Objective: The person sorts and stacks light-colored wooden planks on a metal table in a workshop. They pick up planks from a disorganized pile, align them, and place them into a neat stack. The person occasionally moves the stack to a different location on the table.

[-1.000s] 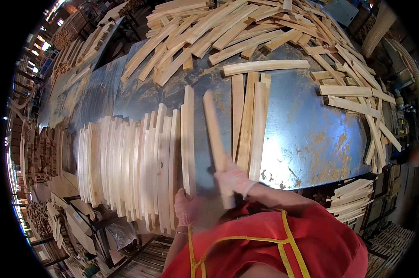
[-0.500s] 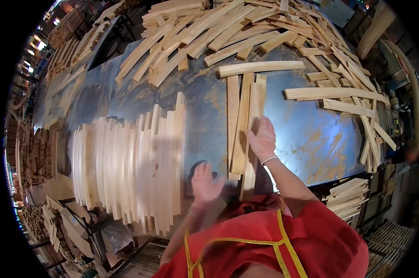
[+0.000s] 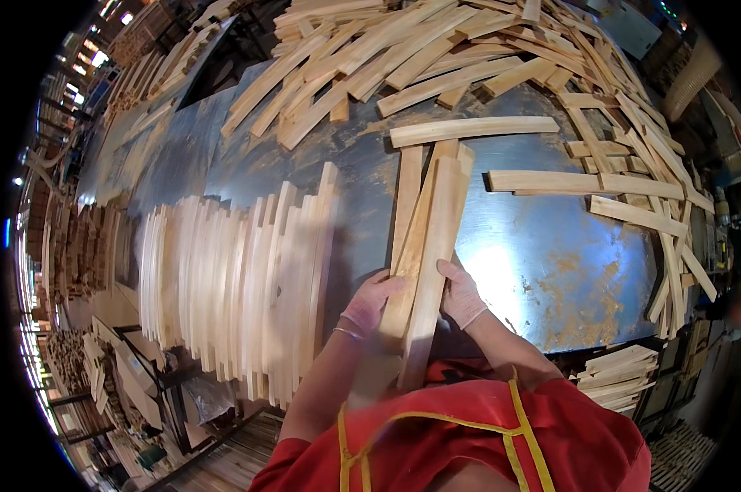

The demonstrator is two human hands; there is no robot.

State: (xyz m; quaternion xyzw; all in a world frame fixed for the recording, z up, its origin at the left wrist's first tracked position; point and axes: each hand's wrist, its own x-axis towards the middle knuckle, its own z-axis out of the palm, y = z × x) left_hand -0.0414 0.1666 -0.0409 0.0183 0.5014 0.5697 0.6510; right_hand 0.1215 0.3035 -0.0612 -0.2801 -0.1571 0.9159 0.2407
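Both my hands wear thin pale gloves and hold a small bundle of wooden slats in front of my body. My left hand (image 3: 372, 303) is closed on the left edge of a slat (image 3: 400, 305), its fingertips hidden beneath. On the opposite side, my right hand (image 3: 462, 297) grips the edge of the top slat (image 3: 437, 246), thumb above. The slats overlap lengthwise, their near ends reaching toward my apron. Another narrow slat (image 3: 407, 201) lies to their left. Across their far ends rests a crosswise slat (image 3: 477, 129).
A row of pale strips (image 3: 239, 279) lies side by side at left on the metal table (image 3: 534, 246). Loose slats (image 3: 436, 57) pile up along the far side, continuing down the right edge (image 3: 661, 205). More boards (image 3: 620, 373) are stacked below the table at right.
My left hand has moved up and right onto the slats. My right hand has slid nearer along the top slat and closed on its edge. The slats' near ends have shifted left.
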